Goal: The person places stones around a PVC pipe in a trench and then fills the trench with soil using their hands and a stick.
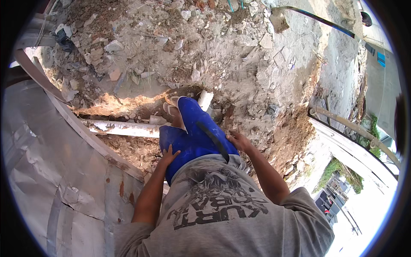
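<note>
My left hand (170, 155) rests on the left thigh of my blue trousers (192, 135), its fingers spread and holding nothing. My right hand (237, 140) is beside my right thigh, fingers loosely bent and apart. My sandalled feet (173, 103) are in a shallow dirt trench, next to a short upright-looking white pipe piece (205, 98). A long white pipe (120, 127) runs along the trench to the left of my legs.
Rubble and loose soil (192, 47) cover the ground ahead. A scuffed metal sheet wall (51, 171) with a board edge stands close on my left. At right are a rusty pipe (342, 122), greenery and a concrete surface. A long dark bar (317, 17) lies at upper right.
</note>
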Motion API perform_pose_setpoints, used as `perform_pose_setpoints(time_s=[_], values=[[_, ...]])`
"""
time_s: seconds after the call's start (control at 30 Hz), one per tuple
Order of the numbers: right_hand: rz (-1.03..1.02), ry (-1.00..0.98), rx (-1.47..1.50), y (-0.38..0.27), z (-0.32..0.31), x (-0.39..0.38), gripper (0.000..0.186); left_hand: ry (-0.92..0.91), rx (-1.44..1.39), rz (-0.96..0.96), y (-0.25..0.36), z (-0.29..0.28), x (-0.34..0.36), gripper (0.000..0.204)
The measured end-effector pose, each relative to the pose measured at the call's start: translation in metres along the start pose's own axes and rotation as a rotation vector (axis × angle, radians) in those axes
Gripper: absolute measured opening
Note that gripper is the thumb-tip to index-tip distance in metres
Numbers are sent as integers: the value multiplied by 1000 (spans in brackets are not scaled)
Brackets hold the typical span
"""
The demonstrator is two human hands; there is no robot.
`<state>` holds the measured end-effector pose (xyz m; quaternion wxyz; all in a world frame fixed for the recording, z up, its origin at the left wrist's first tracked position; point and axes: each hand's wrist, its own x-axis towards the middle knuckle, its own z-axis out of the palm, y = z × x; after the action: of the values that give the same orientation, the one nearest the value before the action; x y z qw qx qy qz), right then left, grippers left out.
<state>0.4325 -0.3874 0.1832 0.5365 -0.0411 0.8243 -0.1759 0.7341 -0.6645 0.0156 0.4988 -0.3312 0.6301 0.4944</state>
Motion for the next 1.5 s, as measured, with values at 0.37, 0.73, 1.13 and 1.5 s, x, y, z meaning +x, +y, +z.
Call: perform_pose_setpoints(time_s=[0.37, 0.73, 1.13, 1.5], values=[[-103, 357, 55, -56, -72, -60, 81, -165, 45, 214, 44, -29, -18, 116], [219, 604, -272, -55, -91, 4, 117, -72, -174, 194, 99, -8, -26, 108], [242, 655, -217, -44, -81, 14, 113, -79, -126, 231, 91, -13, -16, 105], [285, 648, -235, -61, -115, 24, 114, -91, -163, 203, 113, -27, -22, 107]])
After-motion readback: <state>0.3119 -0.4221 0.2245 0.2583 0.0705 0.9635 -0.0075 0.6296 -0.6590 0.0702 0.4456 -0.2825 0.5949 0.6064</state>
